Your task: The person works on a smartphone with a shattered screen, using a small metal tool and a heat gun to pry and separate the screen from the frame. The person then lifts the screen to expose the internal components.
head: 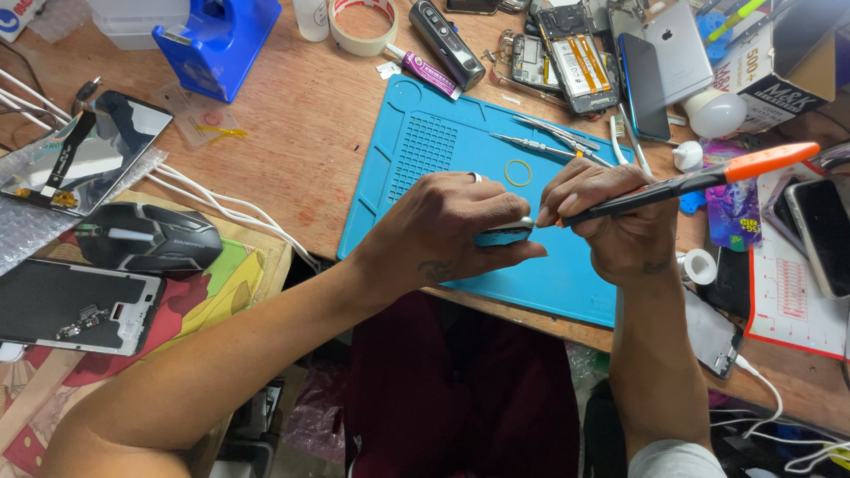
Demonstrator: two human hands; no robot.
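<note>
From the head camera we look down on a wooden worktop [292, 133] crowded with repair bits. Our left hand [452, 226] is closed around a small blue phone [503, 234], gripping it by its edges just above the near part of the blue mat [425, 150]; only a sliver of the phone shows between the fingers. Our right hand [611, 217] is clenched on a screwdriver [699, 180] with a black shaft and orange end, its tip meeting the phone right where the two hands come together. The handle angles up and away to the right.

On the mat beyond our hands lie tweezers [549, 142] and a small yellow ring [518, 172]. To the left we see a black computer mouse [146, 237] on a colourful pad, a dark phone panel [75, 305] near it, and a shiny screen part [93, 150] further back. A blue tape dispenser [217, 40] and a roll of tape [363, 25] sit at the far edge. At the top right, opened phones [575, 53] lie in a heap, well apart from our hands.
</note>
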